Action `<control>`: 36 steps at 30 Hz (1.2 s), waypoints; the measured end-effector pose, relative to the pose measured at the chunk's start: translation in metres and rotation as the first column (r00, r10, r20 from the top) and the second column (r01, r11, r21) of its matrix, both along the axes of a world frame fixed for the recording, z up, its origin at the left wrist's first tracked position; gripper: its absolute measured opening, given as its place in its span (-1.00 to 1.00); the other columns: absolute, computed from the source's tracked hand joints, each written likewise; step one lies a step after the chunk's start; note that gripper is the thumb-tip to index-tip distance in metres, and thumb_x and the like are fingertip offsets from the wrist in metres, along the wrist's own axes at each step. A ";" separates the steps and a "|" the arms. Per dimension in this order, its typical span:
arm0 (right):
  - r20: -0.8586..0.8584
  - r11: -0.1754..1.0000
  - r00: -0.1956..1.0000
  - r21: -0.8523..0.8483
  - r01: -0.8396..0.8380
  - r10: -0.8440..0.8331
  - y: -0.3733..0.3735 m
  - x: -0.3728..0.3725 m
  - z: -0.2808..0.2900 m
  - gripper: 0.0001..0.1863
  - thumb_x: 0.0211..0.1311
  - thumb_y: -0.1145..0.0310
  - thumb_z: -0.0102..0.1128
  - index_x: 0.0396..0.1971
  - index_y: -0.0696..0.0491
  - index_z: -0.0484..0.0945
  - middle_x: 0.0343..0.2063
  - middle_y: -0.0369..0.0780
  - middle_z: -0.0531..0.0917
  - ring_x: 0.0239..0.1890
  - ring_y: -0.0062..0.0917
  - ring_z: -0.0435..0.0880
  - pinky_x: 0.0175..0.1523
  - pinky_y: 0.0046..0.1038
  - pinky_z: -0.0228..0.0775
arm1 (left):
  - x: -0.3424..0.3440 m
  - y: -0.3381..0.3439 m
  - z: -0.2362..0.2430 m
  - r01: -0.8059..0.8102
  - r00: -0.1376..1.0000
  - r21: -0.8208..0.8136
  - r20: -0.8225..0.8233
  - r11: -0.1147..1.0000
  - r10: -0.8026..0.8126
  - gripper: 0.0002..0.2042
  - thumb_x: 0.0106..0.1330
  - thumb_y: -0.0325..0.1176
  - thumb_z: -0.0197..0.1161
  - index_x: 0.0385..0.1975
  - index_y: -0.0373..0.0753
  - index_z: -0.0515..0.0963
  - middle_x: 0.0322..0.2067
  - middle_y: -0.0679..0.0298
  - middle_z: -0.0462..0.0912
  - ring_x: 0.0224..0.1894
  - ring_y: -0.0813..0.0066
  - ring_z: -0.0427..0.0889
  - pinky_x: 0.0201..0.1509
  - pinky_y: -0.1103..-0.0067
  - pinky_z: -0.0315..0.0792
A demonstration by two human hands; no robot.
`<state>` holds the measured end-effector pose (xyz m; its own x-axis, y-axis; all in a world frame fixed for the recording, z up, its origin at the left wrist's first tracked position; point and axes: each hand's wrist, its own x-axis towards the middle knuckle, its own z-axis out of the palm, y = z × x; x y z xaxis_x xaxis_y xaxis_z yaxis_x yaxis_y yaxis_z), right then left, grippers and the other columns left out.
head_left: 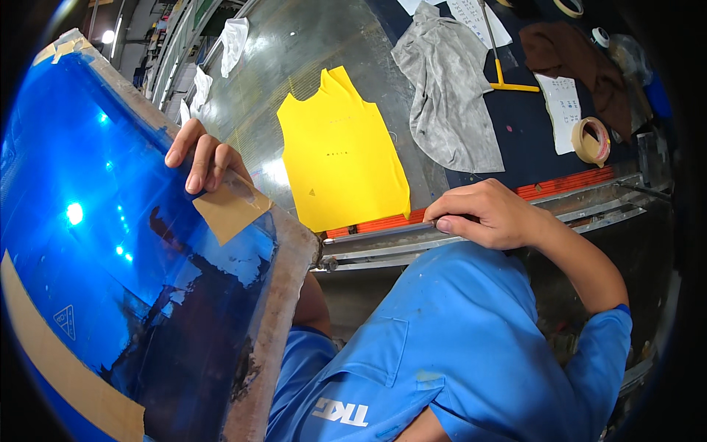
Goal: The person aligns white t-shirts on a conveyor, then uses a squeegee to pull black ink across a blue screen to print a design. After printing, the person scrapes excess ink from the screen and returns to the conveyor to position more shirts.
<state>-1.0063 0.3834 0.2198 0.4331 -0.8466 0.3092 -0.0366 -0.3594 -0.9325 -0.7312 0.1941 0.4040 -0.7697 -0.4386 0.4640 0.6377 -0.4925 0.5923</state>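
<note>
My left hand (206, 158) is curled over the upper edge of a screen-printing frame (283, 317), which stands tilted at my left. Its blue mesh (81, 169) carries dark smears and a small triangular mark, with tan tape (234, 206) close to my fingers. My right hand (482, 214) is closed around the metal rail (383, 241) along the table's near edge; the rail partly hides under its fingers. Between and beyond my hands, a yellow garment panel (346, 158) lies flat on the table, with small dark prints on it.
Right of the yellow panel lie a crumpled grey cloth (449, 96), a yellow-bladed squeegee (514, 87), a brown cloth (574, 62), written paper sheets (561, 110) and a tape roll (591, 141). White cloths (234, 44) hang at the far left. The metal rail runs before my body.
</note>
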 end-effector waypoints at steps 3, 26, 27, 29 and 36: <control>-0.006 0.999 1.000 -0.033 0.006 -0.006 -0.003 0.001 0.005 -0.76 0.39 0.29 0.14 -0.10 0.07 0.67 -0.31 -0.16 0.74 -0.28 -0.28 0.74 -0.15 -0.35 0.53 | 0.001 0.003 0.002 -0.067 0.997 0.000 -0.023 0.998 0.067 -0.84 0.40 -0.50 0.27 -0.19 -0.35 0.41 -0.22 0.21 0.49 -0.29 0.33 0.66 -0.21 0.46 0.51; 0.173 0.683 0.863 0.546 -0.485 0.475 -0.052 -0.013 0.043 -0.56 0.56 0.02 -0.05 -0.01 0.09 0.60 -0.51 -0.25 0.68 -0.51 -0.61 0.61 -0.33 -0.54 0.47 | 0.017 -0.010 0.008 0.006 1.000 0.035 -0.017 0.999 -0.006 -0.89 0.47 -0.46 0.17 -0.22 -0.36 0.43 -0.21 0.20 0.48 -0.29 0.33 0.67 -0.23 0.44 0.50; 0.243 0.554 0.826 0.641 -0.531 0.509 -0.061 -0.013 0.044 -0.52 0.57 -0.04 -0.07 0.05 0.08 0.56 -0.53 -0.30 0.66 -0.56 -0.75 0.53 -0.41 -0.65 0.41 | 0.018 -0.011 0.008 0.004 1.000 0.030 -0.019 1.000 -0.003 -0.89 0.48 -0.45 0.17 -0.22 -0.36 0.43 -0.22 0.19 0.48 -0.29 0.32 0.67 -0.22 0.44 0.50; 0.324 0.432 0.772 0.680 -0.592 0.547 -0.076 -0.014 0.047 -0.53 0.56 -0.03 -0.04 0.10 0.07 0.53 -0.53 -0.24 0.66 -0.67 -0.68 0.49 -0.52 -0.61 0.36 | 0.019 -0.014 0.007 0.014 1.000 0.008 -0.009 1.000 -0.014 -0.90 0.48 -0.45 0.17 -0.22 -0.35 0.44 -0.23 0.18 0.49 -0.29 0.32 0.67 -0.21 0.44 0.51; 0.250 0.476 0.724 0.610 -0.633 0.643 -0.094 -0.005 0.063 -0.54 0.45 -0.02 0.18 0.00 0.10 0.66 -0.57 -0.32 0.56 -0.65 -0.70 0.46 -0.56 -0.60 0.34 | 0.020 -0.015 0.008 0.080 0.997 0.037 0.002 0.996 -0.080 -0.91 0.44 -0.48 0.20 -0.22 -0.35 0.45 -0.29 0.18 0.48 -0.30 0.30 0.66 -0.21 0.46 0.50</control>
